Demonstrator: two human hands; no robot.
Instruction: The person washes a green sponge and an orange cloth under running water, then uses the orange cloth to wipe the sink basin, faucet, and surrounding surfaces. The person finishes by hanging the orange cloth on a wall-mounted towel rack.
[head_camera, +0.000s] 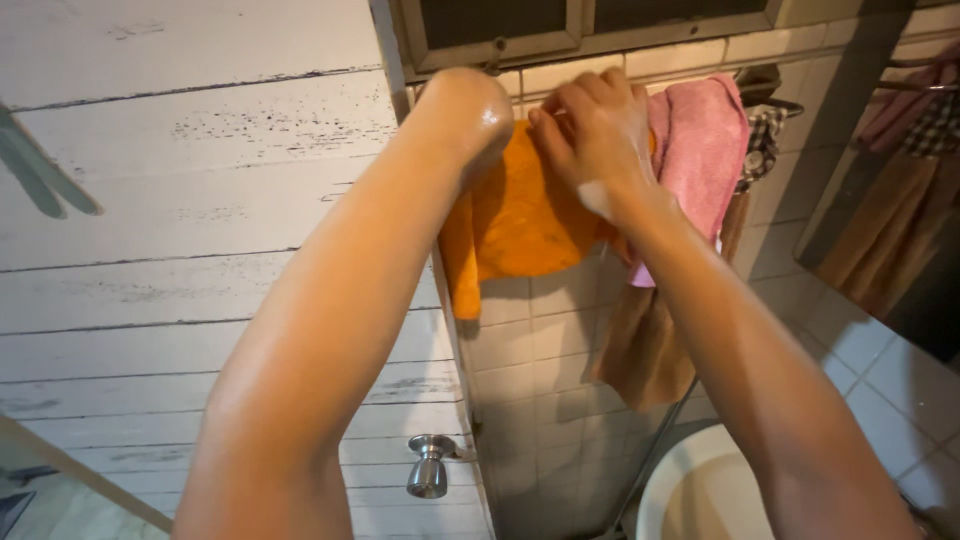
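Note:
An orange cloth hangs over a rail high on the tiled wall. My right hand rests at the cloth's top edge with its fingers curled onto the fabric. My left hand is raised to the cloth's upper left corner. Its wrist is bent away from me, so the fingers are hidden behind it. Both forearms look wet.
A pink towel hangs right of the orange cloth, with a brown towel below and a checked cloth behind. At left is a white plank door with a metal knob. A white basin sits below; a mirror at right.

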